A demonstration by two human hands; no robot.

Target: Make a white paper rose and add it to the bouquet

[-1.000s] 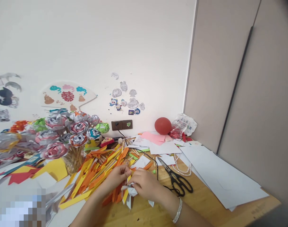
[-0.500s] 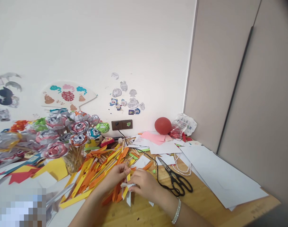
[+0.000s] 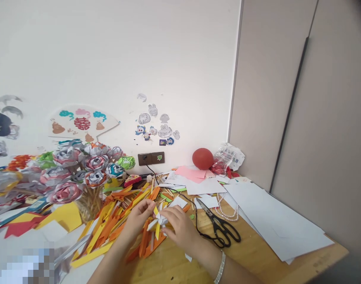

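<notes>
Between my two hands is a small folded paper piece with white and yellow strips sticking out. My left hand pinches its upper left side, thumb and forefinger together. My right hand, with a sparkling bracelet at the wrist, has its fingers closed on the piece's right side. Orange and yellow folded paper strips are heaped left of and beneath my hands. Black-handled scissors lie on the table to the right of my right hand.
Paper roses stand in a holder at the left. On the wooden table are white sheets, pink paper, a bead string and a black cable. A red balloon rests by the wall.
The paper piece has turned between my fingers, showing more of its white and yellow arms. Both hands have shifted slightly, and the whole view has moved a little.
</notes>
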